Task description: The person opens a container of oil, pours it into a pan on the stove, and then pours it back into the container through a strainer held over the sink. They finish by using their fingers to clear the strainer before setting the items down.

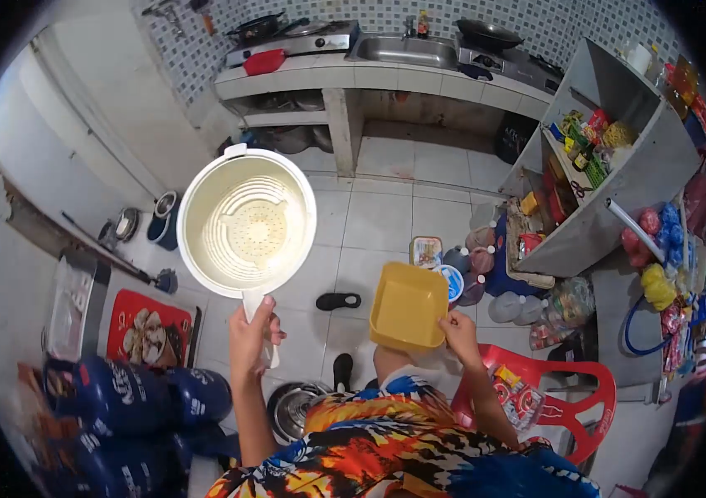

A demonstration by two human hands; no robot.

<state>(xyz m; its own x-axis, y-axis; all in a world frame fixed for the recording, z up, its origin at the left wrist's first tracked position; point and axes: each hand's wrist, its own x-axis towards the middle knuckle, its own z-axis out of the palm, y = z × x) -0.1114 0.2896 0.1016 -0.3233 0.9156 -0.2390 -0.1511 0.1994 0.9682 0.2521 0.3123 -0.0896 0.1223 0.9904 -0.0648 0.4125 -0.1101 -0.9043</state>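
Right now, your left hand (252,334) clenches the handle of the white colander (255,228), held up ahead of you, while your right hand (459,339) pinches the rim of the yellow tub (408,307), near the jugs (482,259). White lettering marks the blue cylinders (125,392) at your left (too warped to read). Open floor (382,217) stretches toward the tiled desk (419,80); a black slipper (338,301) sits on it. A red chair (600,388) crowds your right arm, and the grey cabinet (618,178) bounds that side.
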